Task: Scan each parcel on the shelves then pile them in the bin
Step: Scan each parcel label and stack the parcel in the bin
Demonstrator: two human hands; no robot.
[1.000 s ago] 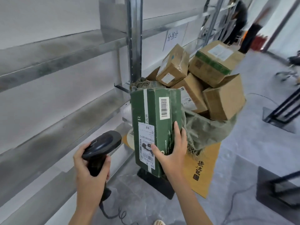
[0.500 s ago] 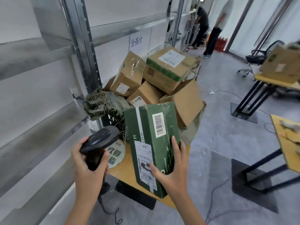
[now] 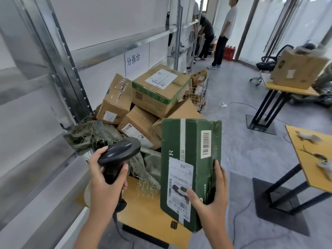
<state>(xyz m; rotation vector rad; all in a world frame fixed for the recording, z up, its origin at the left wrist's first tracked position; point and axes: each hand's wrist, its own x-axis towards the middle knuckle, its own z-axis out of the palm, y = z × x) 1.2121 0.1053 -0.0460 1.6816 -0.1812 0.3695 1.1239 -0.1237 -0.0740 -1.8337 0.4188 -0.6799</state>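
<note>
The right hand [image 3: 212, 200] holds a tall green parcel [image 3: 190, 168] upright by its lower end, thumb across the white shipping label [image 3: 180, 184]. The left hand [image 3: 106, 186] grips a black barcode scanner [image 3: 118, 155] just left of it. Behind them, brown cardboard boxes [image 3: 158, 94] are heaped in a green woven sack [image 3: 93, 135] on a yellow board beside the metal shelves [image 3: 59, 72].

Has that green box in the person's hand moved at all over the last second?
Yes. The green box, held by the right hand, has moved rightward relative to the pile of brown parcels: it covered the sack's front edge before, and now sits off the pile's right side.
</note>
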